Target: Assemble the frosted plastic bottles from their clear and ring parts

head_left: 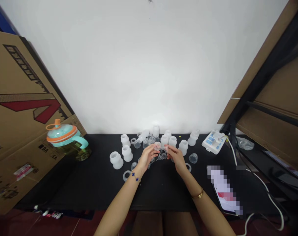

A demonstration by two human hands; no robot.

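Note:
Near the middle of the black table, my left hand pinches a small translucent cap-like piece between thumb and fingers. Close beside it, my right hand has its fingers closed on another small clear piece, which looks like a bottle nipple; its exact shape is hard to make out. The two pieces almost meet. Beneath and around my hands lie clear caps, nipples and rings, partly covered by my fingers. Small white bottles stand about, such as an open-necked bottle at left and another bottle at right.
A teal and orange jug stands at left by a cardboard box. To the right are a white power strip with a cable and a phone. A clear dome cap lies right of my hands. A white wall closes the back.

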